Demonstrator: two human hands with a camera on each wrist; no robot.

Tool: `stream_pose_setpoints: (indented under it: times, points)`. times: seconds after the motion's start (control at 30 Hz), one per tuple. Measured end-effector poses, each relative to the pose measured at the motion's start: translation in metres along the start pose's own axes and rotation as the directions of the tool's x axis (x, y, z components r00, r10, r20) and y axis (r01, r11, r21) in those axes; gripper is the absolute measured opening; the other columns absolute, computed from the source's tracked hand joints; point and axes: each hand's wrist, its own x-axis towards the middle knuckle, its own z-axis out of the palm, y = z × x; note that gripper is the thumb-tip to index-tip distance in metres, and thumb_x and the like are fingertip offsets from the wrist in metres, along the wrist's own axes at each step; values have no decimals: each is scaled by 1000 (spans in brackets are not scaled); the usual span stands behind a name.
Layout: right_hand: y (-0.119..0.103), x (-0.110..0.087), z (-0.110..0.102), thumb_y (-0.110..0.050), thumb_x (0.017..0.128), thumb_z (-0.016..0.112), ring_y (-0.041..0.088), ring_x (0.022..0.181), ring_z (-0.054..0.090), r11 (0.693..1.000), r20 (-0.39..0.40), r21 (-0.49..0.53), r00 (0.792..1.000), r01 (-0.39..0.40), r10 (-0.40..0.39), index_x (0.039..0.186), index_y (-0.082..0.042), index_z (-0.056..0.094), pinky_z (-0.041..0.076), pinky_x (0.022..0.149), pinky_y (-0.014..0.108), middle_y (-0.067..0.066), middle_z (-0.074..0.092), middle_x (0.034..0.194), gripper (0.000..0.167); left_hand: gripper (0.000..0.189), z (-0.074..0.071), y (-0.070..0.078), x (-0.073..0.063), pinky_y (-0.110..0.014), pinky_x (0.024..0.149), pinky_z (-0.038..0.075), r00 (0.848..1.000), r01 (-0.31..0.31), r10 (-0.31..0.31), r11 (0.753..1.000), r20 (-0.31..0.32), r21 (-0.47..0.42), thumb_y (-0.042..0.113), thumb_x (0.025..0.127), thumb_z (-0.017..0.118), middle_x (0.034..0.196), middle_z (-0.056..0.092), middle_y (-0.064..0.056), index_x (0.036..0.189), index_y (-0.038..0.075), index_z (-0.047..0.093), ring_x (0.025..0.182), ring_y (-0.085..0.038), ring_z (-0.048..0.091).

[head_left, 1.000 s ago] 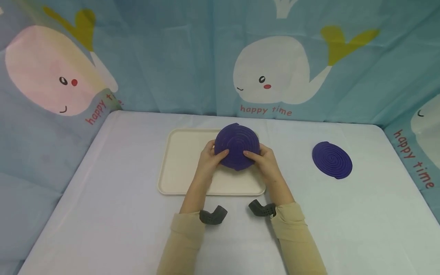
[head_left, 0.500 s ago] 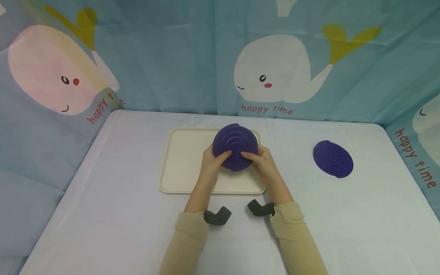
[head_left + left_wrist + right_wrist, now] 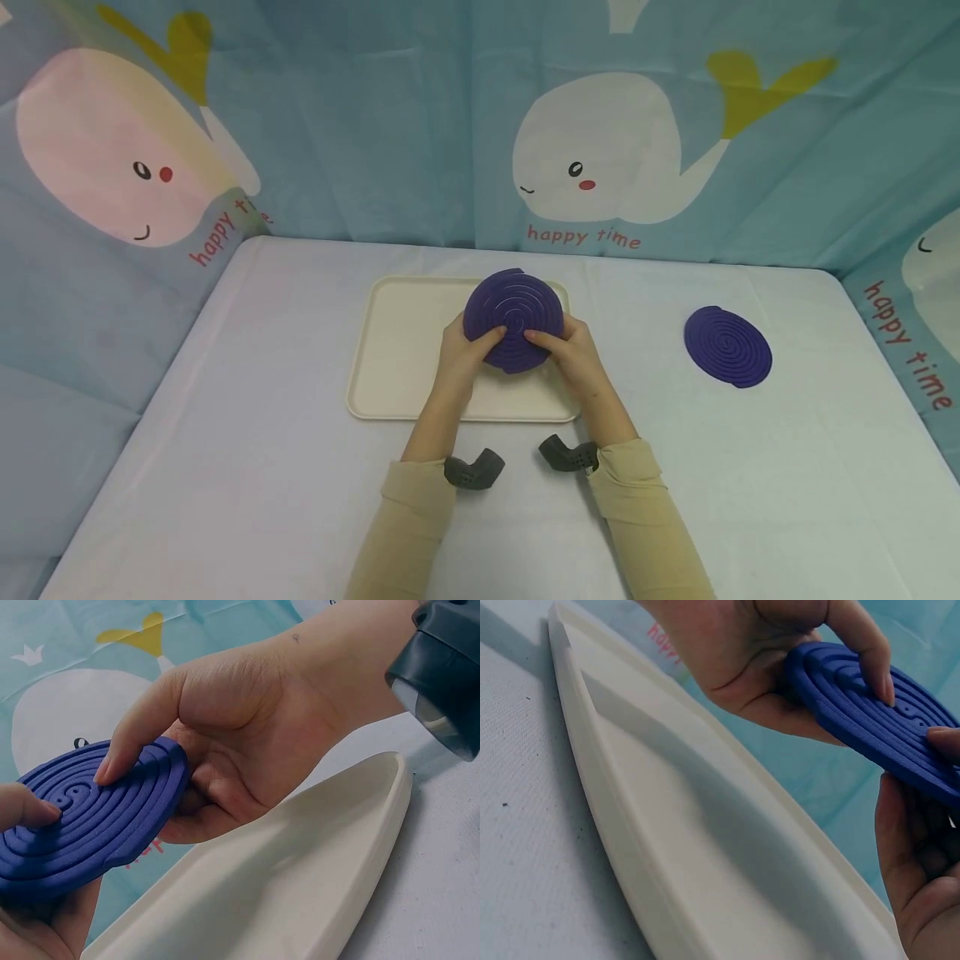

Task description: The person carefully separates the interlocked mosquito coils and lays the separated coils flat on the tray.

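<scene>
Left hand (image 3: pixel 456 354): I see it pinch the mat (image 3: pixel 513 304).
Right hand (image 3: pixel 573 354): pinches the opposite side, likely for balance.
Tray (image 3: pixel 405 354): below.

Two purple spiral mats (image 3: pixel 513 304) (image 3: pixel 727 346), one cream tray (image 3: pixel 405 350), one white-covered table (image 3: pixel 247 433), two hands (image 3: pixel 459 354) (image 3: pixel 579 354), two beige sleeves (image 3: pixel 405 525) (image 3: pixel 648 517), two wrist cameras (image 3: pixel 474 472) (image 3: pixel 567 456), three printed whales (image 3: pixel 90 142) (image 3: pixel 600 142) (image 3: pixel 937 271) (one only partly in sight) and three red "happy time" captions (image 3: pixel 213 239) (image 3: pixel 557 237) (image 3: pixel 885 311) are showing from where I am standing.
</scene>
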Motion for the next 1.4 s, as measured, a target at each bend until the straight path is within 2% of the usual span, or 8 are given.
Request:
stream_pose_setpoints:
  times: [0.37,0.5,0.67,0.87,1.0,1.17,1.3,1.4]
  points:
    - [2,-1,0,3,83,56,11,93,64,998,-3,55,1000,-17,17,127,17,44,52,86,27,-3,67,102,47,55,1,0,-1,-35,104,39,993,-113,113,993,15,35,4,79,66,127,56,-20,131,-4,48,121,-30,51]
    - [1,-1,1,5,82,56,11,91,65,996,-6,84,1000,-20,20,124,13,50,53,84,27,-3,68,99,43,57,-1,1,-1,-35,105,38,993,-112,111,993,30,33,4,79,65,129,55,-20,132,-4,47,122,-30,50]
    - [2,-1,0,8,82,55,12,86,66,990,-14,143,1000,-16,19,109,-3,61,55,79,26,-1,70,95,30,61,-3,2,-1,-35,106,36,992,-103,104,995,69,-18,3,79,65,132,52,-21,135,-4,44,124,-30,47]
    - [2,0,-2,12,81,54,11,82,67,980,-51,199,999,13,-3,98,-13,67,55,75,24,0,70,92,34,61,-6,4,0,-35,104,39,991,-63,71,996,117,-66,2,78,67,131,52,-21,134,-5,44,122,-31,49]
    - [1,1,-3,13,79,53,10,79,67,976,-84,208,995,61,-44,92,-15,70,55,73,23,-1,71,88,35,62,-8,5,0,-34,103,41,988,-28,43,995,150,-101,2,78,69,132,52,-18,135,-1,44,122,-28,49]
    - [-1,2,-2,14,81,53,10,76,66,974,-112,212,992,74,-51,88,-15,71,55,69,21,-1,70,86,35,60,-7,4,1,-33,103,41,978,-16,50,986,201,-165,-3,81,65,132,51,-20,136,-3,43,122,-29,50]
    - [-2,2,-2,13,82,54,10,75,66,975,-117,210,992,76,-52,87,-15,71,55,68,21,-1,69,85,33,56,-6,4,1,-33,102,41,979,-30,62,986,196,-163,-5,82,62,130,52,-23,135,-6,43,120,-30,51]
    - [-2,3,-2,9,83,60,10,73,65,972,-110,220,992,80,-57,87,-13,70,55,68,20,1,69,84,24,55,-6,5,1,-34,102,41,980,-36,65,987,186,-157,-6,82,62,130,52,-23,134,-6,43,119,-30,51]
